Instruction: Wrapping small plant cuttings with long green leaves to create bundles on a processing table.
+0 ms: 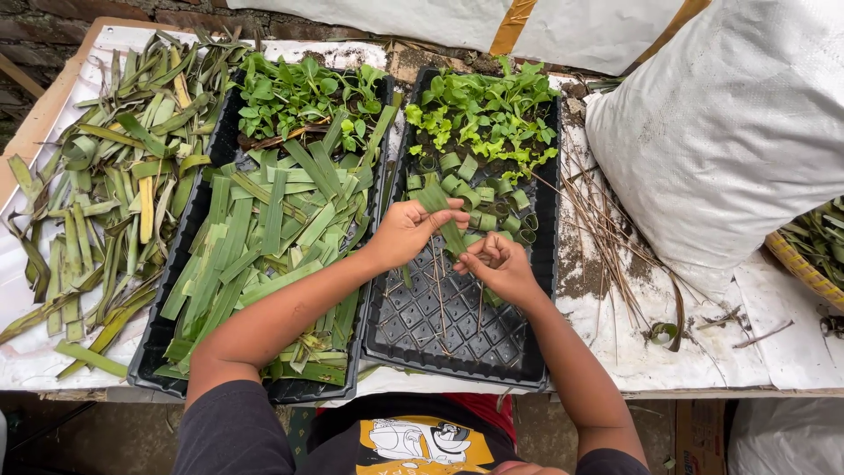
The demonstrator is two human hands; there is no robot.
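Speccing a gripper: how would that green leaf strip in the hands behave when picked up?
The leaf strip is probably floppy yet springy: it bends between the left hand and right hand. Likely very light, being thin and flat. Rolled strips in the tray suggest it curls without snapping.

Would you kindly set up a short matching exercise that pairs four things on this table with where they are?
Things:
1. leaf strip
2. cut leaf strips
3. rolled leaf rings
4. white sack

Places:
A. far half of the right tray
B. table's right side
C. between both hands
D. piled in the left tray

Pairs: 1-C, 2-D, 3-A, 4-B
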